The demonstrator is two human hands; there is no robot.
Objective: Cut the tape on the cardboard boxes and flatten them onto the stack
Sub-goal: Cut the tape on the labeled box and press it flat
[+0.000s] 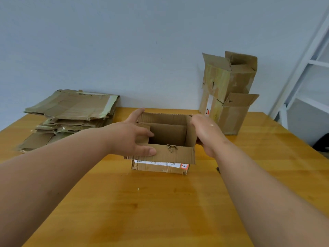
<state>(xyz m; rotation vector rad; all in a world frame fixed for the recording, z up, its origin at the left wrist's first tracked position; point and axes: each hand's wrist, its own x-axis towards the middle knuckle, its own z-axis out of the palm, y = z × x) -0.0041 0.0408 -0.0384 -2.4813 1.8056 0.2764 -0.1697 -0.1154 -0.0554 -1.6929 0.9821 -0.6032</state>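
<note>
A small open cardboard box (170, 154) stands upright at the middle of the wooden table (160, 202), its top flaps spread and a white label on its near side. My left hand (132, 138) holds the box's left side, thumb on the near flap and fingers over the left flap. My right hand (207, 134) grips the box's right wall from outside. A stack of flattened cardboard (69, 114) lies at the far left. Two open boxes (229, 91), one on top of the other, stand at the far right.
A pale wall runs behind the table. A white shelf frame (306, 77) stands to the right, past the table's edge. A small dark object (218, 169) peeks out beside my right forearm. Scraps of cardboard dot the tabletop.
</note>
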